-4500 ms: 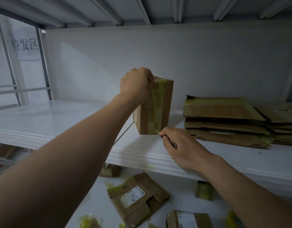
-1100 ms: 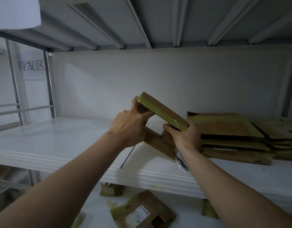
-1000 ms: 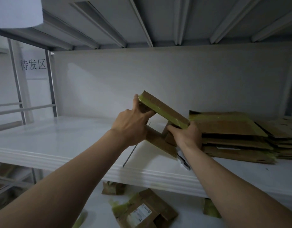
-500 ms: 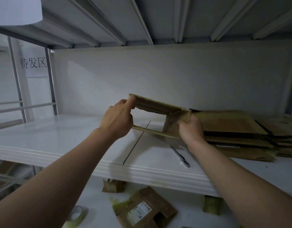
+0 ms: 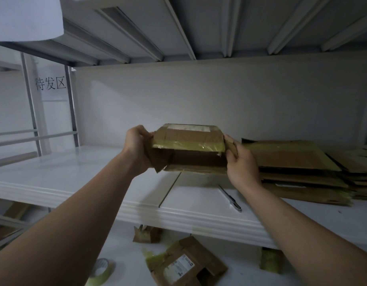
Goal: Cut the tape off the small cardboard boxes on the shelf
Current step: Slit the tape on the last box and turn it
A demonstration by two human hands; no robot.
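White metal shelving fills the view, and over its middle shelf [image 5: 75, 178] a small cardboard box [image 5: 191, 135] is held up between two bare hands, clear of the board. The left hand [image 5: 137, 147] is curled round the box's left end, fingers wrapped over the loose flap there. The right hand [image 5: 240, 164] pinches the flap at the right end between thumb and fingers. A strip of yellow-green tape [image 5: 186, 145] runs across the box's near face, wrinkled and shiny, and a pale label lies on its top side. Below the tape the box gapes open and dark inside. Under the right wrist a slim knife [image 5: 230, 198] lies flat on the shelf, apart from both hands. Just beside the right hand sits a stack of flattened cardboard [image 5: 292, 162], several layers deep, with traces of the same tape. On the lower shelf lie a torn-open box with a printed label [image 5: 188, 267], a roll of tape [image 5: 102, 271] and small scraps of cardboard [image 5: 146, 234]. At the far left a paper sign [image 5: 50, 83] with three characters hangs behind the uprights.
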